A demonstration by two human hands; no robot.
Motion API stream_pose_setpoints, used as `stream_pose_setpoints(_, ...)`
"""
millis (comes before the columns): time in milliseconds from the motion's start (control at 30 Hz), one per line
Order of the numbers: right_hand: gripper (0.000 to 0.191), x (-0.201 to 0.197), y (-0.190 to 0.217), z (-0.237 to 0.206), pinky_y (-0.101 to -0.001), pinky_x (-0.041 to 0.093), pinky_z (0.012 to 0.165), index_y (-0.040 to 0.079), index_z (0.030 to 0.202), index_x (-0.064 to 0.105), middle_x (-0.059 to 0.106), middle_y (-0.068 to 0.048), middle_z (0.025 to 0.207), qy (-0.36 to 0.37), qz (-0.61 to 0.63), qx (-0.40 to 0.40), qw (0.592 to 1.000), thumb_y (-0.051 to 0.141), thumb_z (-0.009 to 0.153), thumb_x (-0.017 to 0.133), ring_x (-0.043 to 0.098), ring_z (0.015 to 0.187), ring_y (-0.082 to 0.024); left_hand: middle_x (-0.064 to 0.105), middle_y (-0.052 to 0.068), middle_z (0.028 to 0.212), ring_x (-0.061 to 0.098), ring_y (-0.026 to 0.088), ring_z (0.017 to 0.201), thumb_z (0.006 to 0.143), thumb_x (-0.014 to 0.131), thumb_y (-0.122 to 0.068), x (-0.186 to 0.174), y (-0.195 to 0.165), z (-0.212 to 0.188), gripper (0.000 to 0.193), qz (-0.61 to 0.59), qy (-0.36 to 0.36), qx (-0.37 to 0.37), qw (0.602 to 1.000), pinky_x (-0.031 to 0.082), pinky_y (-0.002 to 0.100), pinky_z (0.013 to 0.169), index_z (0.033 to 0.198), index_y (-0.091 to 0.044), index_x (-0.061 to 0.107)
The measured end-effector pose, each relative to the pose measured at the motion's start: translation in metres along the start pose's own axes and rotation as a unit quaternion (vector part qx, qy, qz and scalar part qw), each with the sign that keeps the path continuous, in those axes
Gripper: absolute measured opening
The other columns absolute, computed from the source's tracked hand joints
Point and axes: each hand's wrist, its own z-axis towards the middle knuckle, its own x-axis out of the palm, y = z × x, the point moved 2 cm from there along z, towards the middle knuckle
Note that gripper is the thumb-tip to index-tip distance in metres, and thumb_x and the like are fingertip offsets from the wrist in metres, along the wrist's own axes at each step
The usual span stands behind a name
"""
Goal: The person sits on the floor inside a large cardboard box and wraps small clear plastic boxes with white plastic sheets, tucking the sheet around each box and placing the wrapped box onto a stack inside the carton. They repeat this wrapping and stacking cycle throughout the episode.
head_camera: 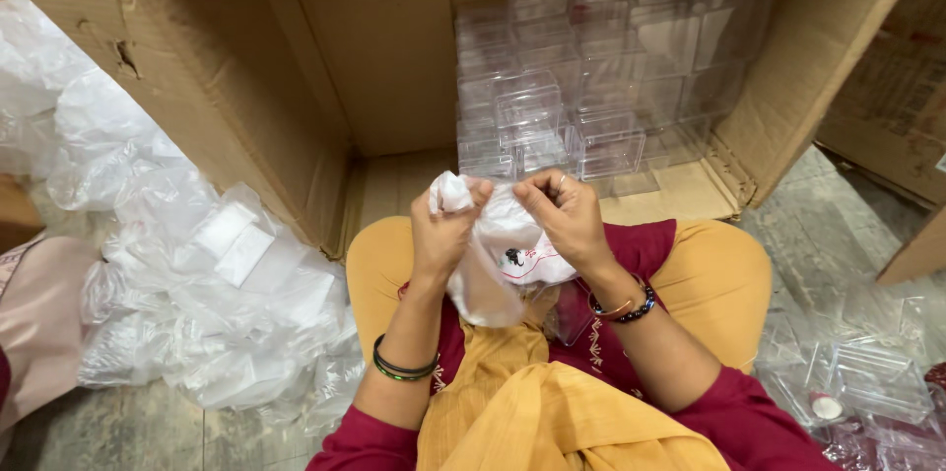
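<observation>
Pinching a thin plastic bag (501,244) between both hands, I hold it up over my lap, just in front of the open cardboard box (296,77). My left hand (443,230) grips the bag's bunched top edge, fingers closed tight on it. My right hand (564,215) pinches the other side with fingertips pressed together. Stacked clear plastic boxes (591,67) fill the carton behind. A heap of empty bags (197,284) lies on the floor to my left.
</observation>
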Motion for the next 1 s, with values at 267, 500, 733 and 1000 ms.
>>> stream_pose_setpoints(267,0.026,-0.002,-0.012,-0.006,-0.0197,0.036,0.06,0.005,0.09,0.063,0.053,0.011,0.078,-0.027,0.002,-0.055,0.998,0.026,0.106,0.064,0.042,0.07,0.0,0.066,-0.005,0.078,0.057,0.005,0.07,0.087,0.078,-0.015,0.014,0.026,-0.011,0.011,-0.131,0.026,-0.103,0.986,0.047,0.023,0.062,0.091,-0.009,0.07)
stream_pose_setpoints(500,0.025,-0.012,-0.026,0.002,-0.0162,0.034,0.046,0.01,0.091,0.064,0.058,0.005,0.069,0.048,0.305,0.157,0.938,0.03,0.107,0.063,0.043,0.052,-0.001,0.062,0.002,0.08,0.055,0.009,0.077,0.105,0.072,-0.023,0.01,0.072,-0.004,0.024,0.028,0.097,-0.032,0.994,0.046,0.026,0.068,0.093,-0.003,0.067)
stream_pose_setpoints(733,0.016,-0.07,0.001,0.021,-0.0184,0.037,0.048,0.007,0.103,0.067,0.06,0.007,0.076,0.126,0.113,0.156,0.973,0.017,0.092,0.074,0.049,0.059,-0.001,0.07,0.007,0.089,0.068,0.017,0.082,0.094,0.069,-0.016,-0.047,0.039,0.029,0.016,-0.294,0.337,-0.149,0.882,0.055,0.029,0.066,0.106,-0.005,0.067)
stream_pose_setpoints(1000,0.032,-0.062,-0.025,0.153,-0.0305,0.042,0.059,-0.002,0.086,0.067,0.063,-0.002,0.072,-0.176,-0.343,-0.113,0.916,0.024,0.106,0.065,0.053,0.069,-0.007,0.072,0.004,0.093,0.069,0.015,0.085,0.088,0.068,-0.009,0.053,0.084,0.16,0.023,0.157,-0.143,0.114,0.971,0.054,0.03,0.079,0.109,-0.001,0.071)
